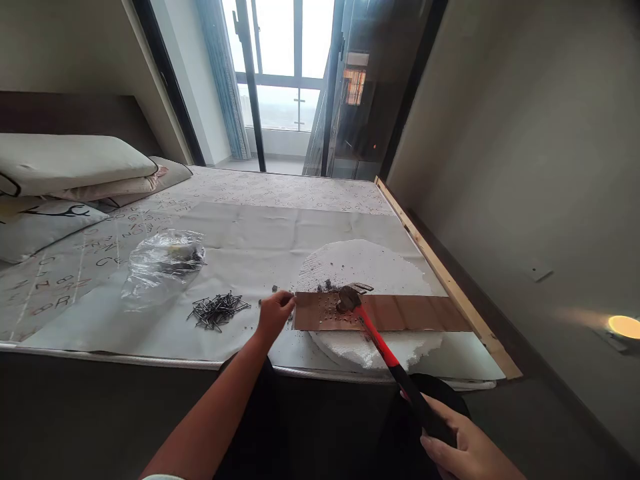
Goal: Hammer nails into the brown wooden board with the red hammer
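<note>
My right hand [463, 440] is closed around the black grip of a claw hammer [377, 340], whose handle is red nearer the head. The hammer head rests on or just over a flat brown board [415, 313], which is pitted with small holes around it. At the board's left end, my left hand [275, 312] is closed, thumb and fingers pinching the corner. Beneath the board lies a round white foam slab [370, 263] with a broken front edge. Dark crumbs [327, 287] lie by the hammer head. A pile of nails [219, 311] sits left of my left hand.
A clear plastic bag [163, 263] with dark contents lies beyond the nails. Grey sheeting [240, 230] covers part of the patterned mattress [75, 287]. Pillows [75, 167] are stacked at the left. A wooden rail [440, 273] runs along the right edge, near the wall.
</note>
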A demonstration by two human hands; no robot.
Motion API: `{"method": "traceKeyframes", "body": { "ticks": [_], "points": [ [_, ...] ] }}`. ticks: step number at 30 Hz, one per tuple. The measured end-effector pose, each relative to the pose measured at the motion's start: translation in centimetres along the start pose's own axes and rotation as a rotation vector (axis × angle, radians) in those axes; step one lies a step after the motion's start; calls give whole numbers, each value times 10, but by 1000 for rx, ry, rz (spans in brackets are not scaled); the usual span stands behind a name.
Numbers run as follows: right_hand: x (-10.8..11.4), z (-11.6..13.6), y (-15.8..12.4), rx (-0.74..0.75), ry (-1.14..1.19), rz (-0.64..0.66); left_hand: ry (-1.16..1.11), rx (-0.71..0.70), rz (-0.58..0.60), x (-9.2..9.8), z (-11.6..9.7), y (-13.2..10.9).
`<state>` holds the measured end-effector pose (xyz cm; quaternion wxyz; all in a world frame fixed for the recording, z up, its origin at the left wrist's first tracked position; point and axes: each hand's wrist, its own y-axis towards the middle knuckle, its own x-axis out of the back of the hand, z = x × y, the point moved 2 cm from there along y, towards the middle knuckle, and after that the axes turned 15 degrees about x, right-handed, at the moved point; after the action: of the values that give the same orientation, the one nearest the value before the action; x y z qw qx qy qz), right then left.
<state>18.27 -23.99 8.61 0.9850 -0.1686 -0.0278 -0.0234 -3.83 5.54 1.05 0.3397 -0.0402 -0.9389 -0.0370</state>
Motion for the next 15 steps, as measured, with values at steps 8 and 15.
{"method": "traceKeyframes", "body": {
  "ticks": [8, 15],
  "points": [
    [-2, 12, 0, 5, 8, 2, -52, -195, 142, -47, -40, -37],
    [-1, 8, 0, 3, 21, -21, 3, -215, 155, -48, -34, -31]
  ]
}}
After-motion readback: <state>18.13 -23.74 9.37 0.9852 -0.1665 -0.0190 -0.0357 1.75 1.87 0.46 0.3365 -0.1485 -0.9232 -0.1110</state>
